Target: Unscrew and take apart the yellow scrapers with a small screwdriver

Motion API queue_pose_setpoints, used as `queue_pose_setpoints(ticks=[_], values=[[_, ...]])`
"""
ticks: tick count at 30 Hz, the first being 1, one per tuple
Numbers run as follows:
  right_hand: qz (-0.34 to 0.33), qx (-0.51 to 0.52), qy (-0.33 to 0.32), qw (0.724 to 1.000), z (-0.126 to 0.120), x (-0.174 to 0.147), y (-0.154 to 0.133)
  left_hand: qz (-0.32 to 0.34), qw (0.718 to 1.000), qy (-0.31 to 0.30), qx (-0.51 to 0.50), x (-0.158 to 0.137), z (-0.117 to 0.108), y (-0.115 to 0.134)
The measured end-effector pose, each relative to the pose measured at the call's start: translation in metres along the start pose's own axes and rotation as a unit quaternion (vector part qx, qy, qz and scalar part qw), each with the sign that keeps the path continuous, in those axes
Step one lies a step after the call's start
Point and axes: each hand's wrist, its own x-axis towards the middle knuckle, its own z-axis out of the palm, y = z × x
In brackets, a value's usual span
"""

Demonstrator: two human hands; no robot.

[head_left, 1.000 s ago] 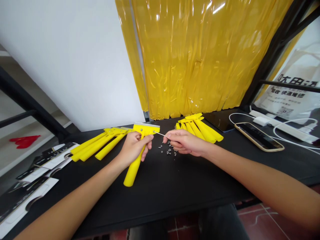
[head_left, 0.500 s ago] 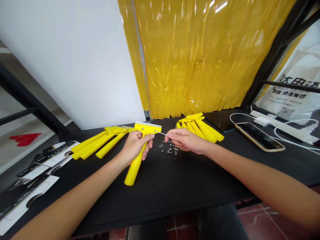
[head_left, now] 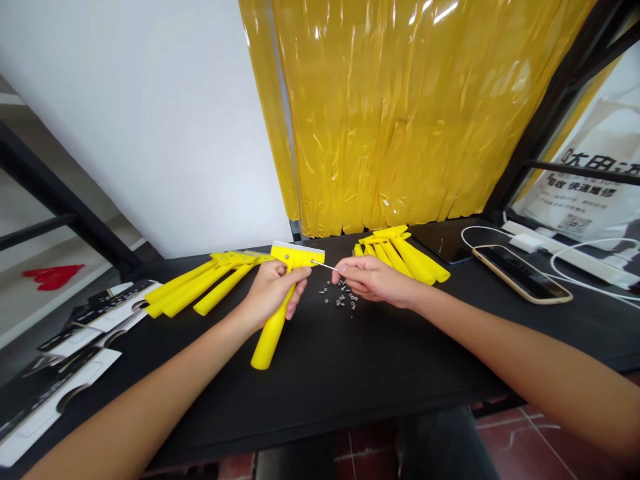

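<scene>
My left hand (head_left: 277,290) is closed round the neck of a yellow scraper (head_left: 270,337), whose pale blade strip (head_left: 300,249) points away from me. Two screws show in its head. Between thumb and fingers, my right hand (head_left: 373,278) pinches a hex key (head_left: 327,267), a thin metal rod with its tip at the right-hand screw. How the far end of the key is shaped stays hidden in my fingers. Just below that hand lie several small screws and nuts (head_left: 341,300) on the black table (head_left: 360,373).
More yellow scrapers (head_left: 185,287) lie at the left, and a bunch of yellow handles (head_left: 400,257) at the back right. Flat cardboard sleeves (head_left: 100,320) cover the left edge. A phone (head_left: 520,273), a dark tablet (head_left: 443,241) and a white power strip (head_left: 575,253) with cables are on the right.
Hardly anything differs: the whole view has shifted slightly to the right. Both hands keep their grip, and the hex key's tip is still at the same screw.
</scene>
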Motion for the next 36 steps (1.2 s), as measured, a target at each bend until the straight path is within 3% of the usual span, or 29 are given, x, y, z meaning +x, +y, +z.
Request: queue_pose_setpoints(ticks=[7, 9, 11, 13, 15, 20, 22, 23, 24, 26, 28, 30, 33, 36], values=[[0.044, 0.005, 0.0, 0.999, 0.004, -0.004, -0.008, 0.054, 0.982, 0.053, 0.175, -0.009, 0.002, 0.009], [0.022, -0.057, 0.018, 0.998, 0.006, -0.005, -0.009, 0.078, 0.966, 0.071, 0.236, -0.012, 0.001, 0.01], [-0.044, -0.189, 0.061, 0.979, 0.01, -0.005, -0.009, 0.096, 0.955, 0.077, 0.269, -0.012, 0.001, 0.009], [-0.106, -0.331, 0.105, 0.932, 0.013, -0.006, -0.008, 0.088, 0.958, 0.071, 0.262, -0.012, 0.002, 0.008], [-0.125, -0.448, 0.131, 0.875, 0.017, -0.008, -0.008, 0.062, 0.969, 0.064, 0.231, -0.012, 0.003, 0.007], [-0.093, -0.696, 0.14, 0.698, 0.025, -0.014, -0.012, 0.019, 0.982, 0.05, 0.18, -0.012, 0.008, 0.009], [-0.085, -0.732, 0.116, 0.666, 0.027, -0.015, -0.012, -0.007, 0.984, 0.044, 0.17, -0.012, 0.009, 0.011], [-0.083, -0.727, 0.114, 0.672, 0.028, -0.015, -0.011, -0.019, 0.985, 0.041, 0.166, -0.012, 0.009, 0.012], [-0.083, -0.703, 0.12, 0.697, 0.028, -0.014, -0.01, -0.028, 0.986, 0.04, 0.162, -0.011, 0.009, 0.013], [-0.082, -0.593, 0.154, 0.786, 0.027, -0.012, -0.009, -0.035, 0.986, 0.041, 0.158, -0.01, 0.008, 0.013], [-0.079, -0.409, 0.192, 0.889, 0.025, -0.009, -0.008, -0.031, 0.986, 0.047, 0.154, -0.008, 0.007, 0.011], [-0.054, -0.209, 0.203, 0.955, 0.023, -0.006, -0.008, -0.023, 0.987, 0.051, 0.149, -0.005, 0.005, 0.009], [-0.031, -0.001, 0.199, 0.979, 0.022, -0.002, -0.007, -0.006, 0.989, 0.054, 0.135, -0.003, 0.003, 0.007], [-0.061, 0.081, 0.201, 0.974, 0.024, 0.001, -0.005, -0.002, 0.992, 0.053, 0.112, -0.003, 0.005, 0.005]])
